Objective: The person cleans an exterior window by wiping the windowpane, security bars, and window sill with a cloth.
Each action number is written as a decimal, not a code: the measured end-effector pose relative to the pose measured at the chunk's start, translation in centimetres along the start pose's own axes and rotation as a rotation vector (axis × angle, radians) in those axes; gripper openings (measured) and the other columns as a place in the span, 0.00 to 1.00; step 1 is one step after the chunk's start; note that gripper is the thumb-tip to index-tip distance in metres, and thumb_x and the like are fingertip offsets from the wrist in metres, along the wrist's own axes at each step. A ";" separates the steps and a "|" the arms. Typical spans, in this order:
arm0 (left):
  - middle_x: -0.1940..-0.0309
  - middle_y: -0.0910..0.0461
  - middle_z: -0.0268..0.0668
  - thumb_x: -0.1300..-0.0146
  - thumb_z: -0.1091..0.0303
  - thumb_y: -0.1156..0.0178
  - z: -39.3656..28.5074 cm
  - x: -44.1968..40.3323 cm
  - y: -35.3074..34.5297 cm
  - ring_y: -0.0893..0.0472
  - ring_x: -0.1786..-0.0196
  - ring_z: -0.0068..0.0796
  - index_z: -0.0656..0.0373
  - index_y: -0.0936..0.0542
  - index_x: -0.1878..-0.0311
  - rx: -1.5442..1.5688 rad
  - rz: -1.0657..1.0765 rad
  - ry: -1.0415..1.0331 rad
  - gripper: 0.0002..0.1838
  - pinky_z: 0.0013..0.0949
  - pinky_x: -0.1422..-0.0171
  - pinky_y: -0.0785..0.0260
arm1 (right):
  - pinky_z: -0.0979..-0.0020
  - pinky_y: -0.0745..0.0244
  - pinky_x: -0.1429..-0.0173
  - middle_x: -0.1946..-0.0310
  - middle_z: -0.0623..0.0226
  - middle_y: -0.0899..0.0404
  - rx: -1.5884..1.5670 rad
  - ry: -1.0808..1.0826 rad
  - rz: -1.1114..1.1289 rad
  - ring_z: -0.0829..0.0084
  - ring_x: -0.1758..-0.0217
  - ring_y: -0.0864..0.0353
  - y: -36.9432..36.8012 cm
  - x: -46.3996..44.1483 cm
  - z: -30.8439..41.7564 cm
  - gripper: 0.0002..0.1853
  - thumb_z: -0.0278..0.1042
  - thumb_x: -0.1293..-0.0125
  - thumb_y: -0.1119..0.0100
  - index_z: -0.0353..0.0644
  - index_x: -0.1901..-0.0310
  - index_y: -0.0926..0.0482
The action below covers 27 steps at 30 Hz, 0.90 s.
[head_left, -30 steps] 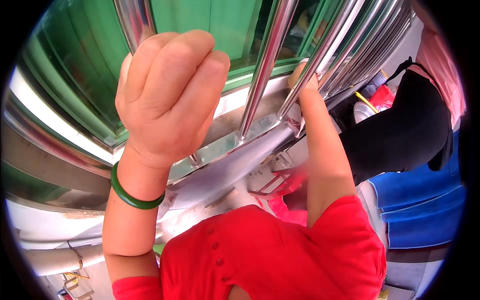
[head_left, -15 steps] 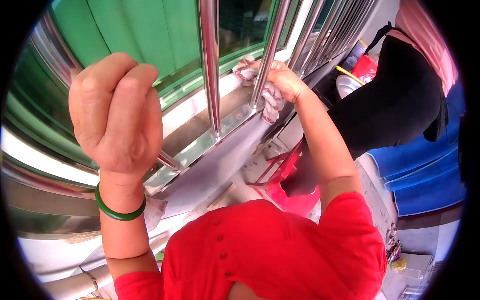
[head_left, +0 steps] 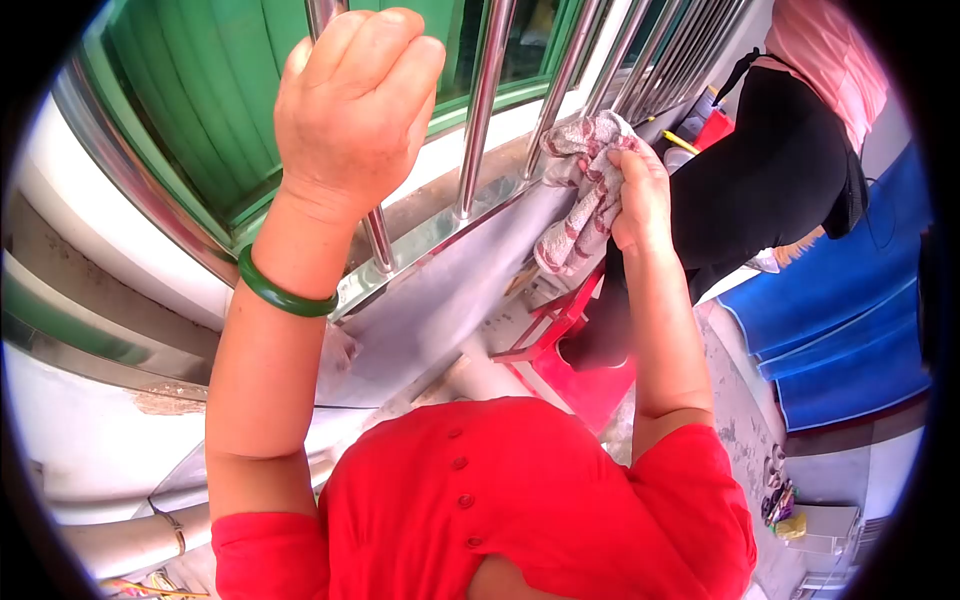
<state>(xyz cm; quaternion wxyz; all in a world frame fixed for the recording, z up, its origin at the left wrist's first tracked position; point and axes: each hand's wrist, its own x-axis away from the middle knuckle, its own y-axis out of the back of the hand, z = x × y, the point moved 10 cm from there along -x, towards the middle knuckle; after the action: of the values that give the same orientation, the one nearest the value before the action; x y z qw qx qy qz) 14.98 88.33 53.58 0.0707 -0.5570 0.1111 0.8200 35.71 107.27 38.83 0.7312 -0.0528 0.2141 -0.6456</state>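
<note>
My left hand [head_left: 358, 112], with a green bangle [head_left: 285, 290] on its wrist, is closed around an upright metal bar [head_left: 377, 238] of the window grille. The bar shows above and below the fist. In my right hand [head_left: 642, 195] is a crumpled white cloth [head_left: 582, 205] with reddish-brown markings, pinched between thumb and fingers. The cloth hangs on the outer side of the bars, just above the bottom rail [head_left: 490, 205]. Whether it touches the rail I cannot tell.
Behind the grille are green window panels [head_left: 190, 110]. A person in black trousers [head_left: 765, 170] bends close on the right, near a red plastic stool [head_left: 580, 375]. Blue sheeting [head_left: 840, 320] hangs further right, and a pipe [head_left: 130, 545] runs at lower left.
My right hand has drawn the cloth outward from around a bar, and more of it shows. The view has shifted, so my left fist appears further right and higher, still on a bar.
</note>
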 end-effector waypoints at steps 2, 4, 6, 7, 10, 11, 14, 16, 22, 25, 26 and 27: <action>0.64 0.23 0.30 0.55 0.81 0.39 0.0 0.0 0.0 0.24 0.63 0.31 0.56 0.21 0.68 0.011 -0.002 -0.001 0.10 0.31 0.60 0.34 | 0.70 0.20 0.62 0.66 0.63 0.18 -0.003 -0.068 0.031 0.74 0.69 0.18 -2.0 1.1 -1.0 0.13 0.22 0.34 0.58 0.34 0.55 0.22; 0.63 0.23 0.30 0.55 0.81 0.39 -0.3 -0.3 0.5 0.24 0.62 0.32 0.56 0.21 0.67 0.012 0.000 -0.001 0.11 0.32 0.60 0.34 | 0.72 0.21 0.62 0.67 0.64 0.18 0.005 -0.157 0.082 0.74 0.70 0.19 -4.3 1.8 -2.3 0.12 0.24 0.32 0.58 0.35 0.55 0.22; 0.59 0.24 0.35 0.54 0.83 0.41 -0.4 -0.3 0.3 0.24 0.58 0.34 0.58 0.21 0.66 0.057 0.142 0.031 0.11 0.34 0.57 0.33 | 0.71 0.23 0.56 0.65 0.64 0.18 0.144 -0.074 0.137 0.74 0.64 0.19 -5.6 0.9 -3.8 0.12 0.25 0.31 0.56 0.35 0.54 0.22; 0.59 0.24 0.35 0.54 0.83 0.41 -0.4 -0.1 1.2 0.24 0.58 0.34 0.58 0.21 0.66 0.038 0.145 0.035 0.11 0.34 0.57 0.33 | 0.70 0.24 0.53 0.64 0.63 0.18 0.257 0.023 0.165 0.73 0.61 0.20 -6.6 0.4 -3.8 0.12 0.26 0.31 0.55 0.34 0.52 0.22; 0.52 0.26 0.45 0.51 0.86 0.45 -1.1 0.6 6.1 0.24 0.53 0.39 0.63 0.22 0.60 0.165 0.166 0.053 0.14 0.43 0.48 0.27 | 0.61 0.41 0.29 0.43 0.38 0.28 0.891 0.522 0.137 0.48 0.34 0.33 -9.1 -1.6 -3.9 0.22 0.28 0.37 0.53 0.27 0.42 0.28; 0.52 0.27 0.46 0.50 0.87 0.47 -1.9 0.7 9.1 0.23 0.53 0.41 0.65 0.23 0.59 0.078 0.195 -0.013 0.14 0.46 0.47 0.25 | 0.61 0.45 0.26 0.40 0.35 0.31 0.999 0.625 0.143 0.47 0.30 0.37 -9.9 -2.4 -4.7 0.23 0.27 0.39 0.53 0.25 0.42 0.29; 0.53 0.27 0.48 0.45 0.88 0.55 -3.0 2.7 16.7 0.22 0.53 0.45 0.70 0.25 0.59 -0.116 0.233 -0.048 0.13 0.54 0.48 0.22 | 0.60 0.42 0.27 0.43 0.36 0.29 1.273 0.425 0.132 0.48 0.33 0.33 -10.8 -5.0 -7.7 0.22 0.30 0.40 0.51 0.25 0.47 0.25; 0.56 0.26 0.50 0.45 0.88 0.58 -1.3 4.7 19.9 0.21 0.56 0.47 0.73 0.26 0.60 -0.170 0.214 0.088 0.13 0.52 0.49 0.22 | 0.60 0.39 0.30 0.44 0.37 0.27 1.258 0.356 0.174 0.48 0.36 0.31 -11.4 -4.3 -6.9 0.19 0.31 0.40 0.51 0.27 0.50 0.24; 0.59 0.24 0.50 0.49 0.89 0.54 2.5 11.0 22.4 0.22 0.58 0.43 0.71 0.23 0.60 -0.213 0.387 0.468 0.14 0.39 0.54 0.26 | 0.58 0.25 0.48 0.55 0.53 0.18 1.202 0.417 0.360 0.53 0.53 0.18 -11.8 -3.4 -6.7 0.13 0.33 0.40 0.46 0.41 0.56 0.18; 0.62 0.23 0.51 0.48 0.88 0.53 2.6 12.4 22.4 0.22 0.60 0.43 0.72 0.23 0.61 -0.193 0.423 0.527 0.13 0.37 0.54 0.30 | 0.66 0.21 0.52 0.61 0.65 0.16 0.479 -0.115 0.631 0.69 0.59 0.16 -12.5 -3.9 -10.9 0.10 0.25 0.37 0.44 0.38 0.56 0.18; 0.62 0.23 0.50 0.48 0.89 0.54 2.9 13.0 22.4 0.23 0.60 0.43 0.72 0.23 0.62 -0.192 0.432 0.573 0.13 0.36 0.53 0.30 | 0.66 0.21 0.52 0.61 0.65 0.16 0.481 -0.113 0.627 0.69 0.59 0.16 -12.3 -4.3 -10.5 0.10 0.25 0.37 0.44 0.38 0.56 0.18; 0.63 0.23 0.50 0.47 0.89 0.54 3.1 13.6 22.4 0.23 0.60 0.42 0.71 0.23 0.62 -0.199 0.434 0.623 0.13 0.35 0.53 0.30 | 0.67 0.21 0.51 0.61 0.64 0.16 0.330 -0.290 0.618 0.69 0.59 0.16 -11.9 -4.7 -11.0 0.10 0.24 0.36 0.44 0.37 0.54 0.19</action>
<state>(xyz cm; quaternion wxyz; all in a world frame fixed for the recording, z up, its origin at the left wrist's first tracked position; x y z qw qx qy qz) 1.80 67.44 44.31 -0.1960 -0.7470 0.1624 0.6141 20.21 112.06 34.25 0.9128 0.0419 0.0075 -0.4061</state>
